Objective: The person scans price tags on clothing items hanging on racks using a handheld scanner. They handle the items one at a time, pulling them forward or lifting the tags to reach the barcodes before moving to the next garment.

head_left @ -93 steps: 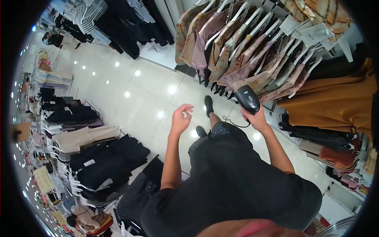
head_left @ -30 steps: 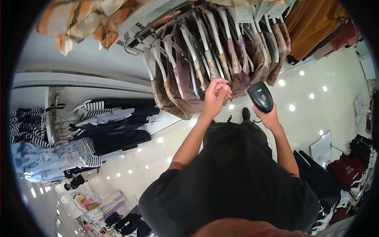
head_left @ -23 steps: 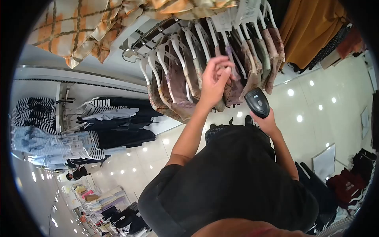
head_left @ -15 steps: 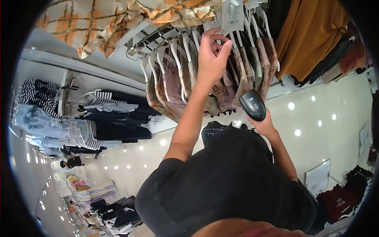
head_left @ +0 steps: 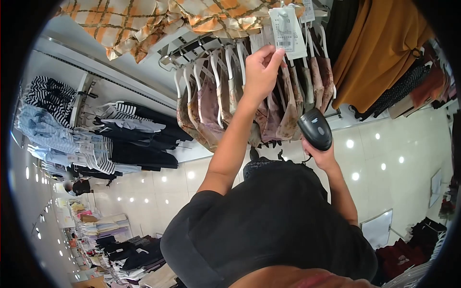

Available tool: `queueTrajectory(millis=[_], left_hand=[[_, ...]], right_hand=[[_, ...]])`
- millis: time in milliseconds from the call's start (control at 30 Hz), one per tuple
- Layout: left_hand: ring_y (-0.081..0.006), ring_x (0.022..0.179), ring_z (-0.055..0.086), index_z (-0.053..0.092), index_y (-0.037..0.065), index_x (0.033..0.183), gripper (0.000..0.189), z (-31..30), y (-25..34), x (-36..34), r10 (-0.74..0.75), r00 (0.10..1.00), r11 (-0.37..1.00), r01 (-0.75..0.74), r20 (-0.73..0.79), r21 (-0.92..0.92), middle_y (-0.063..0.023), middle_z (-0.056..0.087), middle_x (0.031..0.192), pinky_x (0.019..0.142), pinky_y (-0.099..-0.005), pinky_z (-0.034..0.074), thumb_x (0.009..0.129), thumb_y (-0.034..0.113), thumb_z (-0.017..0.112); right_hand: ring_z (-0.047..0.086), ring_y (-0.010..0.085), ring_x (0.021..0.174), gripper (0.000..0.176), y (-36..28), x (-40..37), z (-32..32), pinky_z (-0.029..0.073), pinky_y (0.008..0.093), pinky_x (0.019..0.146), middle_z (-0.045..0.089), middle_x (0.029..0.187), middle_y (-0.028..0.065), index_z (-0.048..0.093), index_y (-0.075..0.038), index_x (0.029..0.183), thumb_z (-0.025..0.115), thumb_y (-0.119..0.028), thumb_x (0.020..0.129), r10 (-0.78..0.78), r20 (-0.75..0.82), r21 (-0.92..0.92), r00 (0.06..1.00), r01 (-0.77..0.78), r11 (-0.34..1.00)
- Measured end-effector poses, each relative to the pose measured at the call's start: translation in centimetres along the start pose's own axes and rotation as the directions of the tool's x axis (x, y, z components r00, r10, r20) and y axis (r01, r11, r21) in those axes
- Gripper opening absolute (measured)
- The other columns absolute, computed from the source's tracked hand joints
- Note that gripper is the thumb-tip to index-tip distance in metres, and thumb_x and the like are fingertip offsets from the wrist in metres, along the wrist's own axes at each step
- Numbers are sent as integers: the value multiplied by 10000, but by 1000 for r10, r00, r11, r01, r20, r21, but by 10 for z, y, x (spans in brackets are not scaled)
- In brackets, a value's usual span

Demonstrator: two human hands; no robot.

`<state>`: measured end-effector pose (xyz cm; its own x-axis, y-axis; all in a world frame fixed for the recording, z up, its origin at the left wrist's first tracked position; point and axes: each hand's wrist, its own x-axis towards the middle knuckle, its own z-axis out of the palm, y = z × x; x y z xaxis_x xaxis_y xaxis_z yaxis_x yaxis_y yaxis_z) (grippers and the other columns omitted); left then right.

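Observation:
My left hand is raised in front of the clothes rack, thumb and fingers pinched at the lower edge of a white price tag with a printed barcode. The tag hangs below an orange-checked garment. Lower and to the right, my right hand is wrapped around a black barcode scanner, its rounded head pointing up and left. Behind both hands, a row of floral tops hangs on white hangers; my left forearm hides part of them.
A mustard garment hangs at the right of the rack. Striped and dark clothes hang on the left wall. A person in dark clothing stands far off at left. Stacked clothes lie lower left; glossy floor extends right.
My left hand has moved slightly down, and its fingers have closed on the price tag, which now faces the camera more fully. My right hand and the scanner have shifted slightly right and down.

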<state>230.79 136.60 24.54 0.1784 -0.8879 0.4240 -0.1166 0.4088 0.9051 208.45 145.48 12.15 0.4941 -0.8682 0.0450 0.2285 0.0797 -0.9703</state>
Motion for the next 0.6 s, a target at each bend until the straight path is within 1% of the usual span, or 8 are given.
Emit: queueTrajectory(millis=[33, 100, 167, 200, 267, 433, 533, 600], left_hand=[[-101, 651, 624, 623, -37, 926, 189, 1, -2, -2, 5, 999, 1000, -6, -41, -23, -58, 650, 746, 529, -207, 435, 922, 152, 613], [-127, 681, 662, 607, -42, 950, 192, 1, -3, -5, 4, 996, 999, -8, -85, -47, -81, 667, 776, 535, -217, 462, 927, 148, 605], [-181, 752, 696, 536, -68, 980, 169, 2, -2, -6, -10, 996, 979, -9, -92, -202, -138, 673, 835, 566, -236, 522, 925, 83, 590], [-181, 752, 696, 536, -68, 980, 169, 2, -2, -7, -6, 995, 979, -13, -95, -203, -138, 673, 835, 566, -236, 522, 925, 83, 590], [-214, 735, 696, 532, -80, 1039, 221, 5, 0, -9, 16, 991, 977, -44, -134, -209, -192, 691, 888, 655, -285, 571, 900, 67, 621], [-219, 746, 693, 525, -87, 1012, 216, 8, 0, -12, 58, 979, 972, -100, -194, -212, -197, 688, 878, 679, -300, 581, 864, 9, 648], [-214, 757, 689, 519, -83, 996, 222, 7, -1, -13, 75, 973, 977, -115, -219, -180, -196, 685, 869, 682, -302, 583, 849, -1, 663], [-208, 761, 686, 514, -85, 992, 232, 7, -3, -13, 125, 967, 971, -165, -224, -171, -194, 684, 865, 685, -301, 583, 843, 0, 670]], right_hand=[[548, 63, 581, 146, -11, 4, 8, 430, 221, 518, 619, 721, 12, 617, -1, 929, 704, -14, 811, -73, -67, 9, 995, 74, 997], [547, 63, 582, 133, -24, 10, 11, 433, 220, 523, 619, 722, 12, 618, 1, 920, 698, -9, 815, -96, -64, 20, 993, 97, 995], [539, 64, 571, 109, -42, 19, 15, 428, 218, 524, 617, 712, 10, 621, 8, 916, 681, 7, 825, -155, -59, 9, 986, 156, 988], [539, 64, 571, 109, -51, 23, 18, 428, 218, 524, 617, 712, 10, 621, 8, 916, 681, 7, 825, -157, -56, 7, 986, 158, 987], [537, 64, 568, 101, -67, 33, 25, 419, 218, 518, 612, 699, 4, 628, 8, 921, 675, 4, 831, -201, -36, 1, 979, 201, 980], [507, 44, 542, 97, -86, 53, 38, 379, 212, 488, 612, 693, -4, 648, 3, 922, 685, -33, 840, -232, -55, -14, 971, 232, 973], [506, 45, 540, 99, -90, 60, 43, 381, 210, 489, 610, 691, -5, 648, 3, 925, 684, -39, 843, -225, -71, -2, 972, 225, 974], [507, 47, 539, 97, -89, 61, 44, 385, 211, 489, 609, 692, -1, 646, 2, 925, 681, -39, 844, -220, -59, 3, 974, 221, 975]])
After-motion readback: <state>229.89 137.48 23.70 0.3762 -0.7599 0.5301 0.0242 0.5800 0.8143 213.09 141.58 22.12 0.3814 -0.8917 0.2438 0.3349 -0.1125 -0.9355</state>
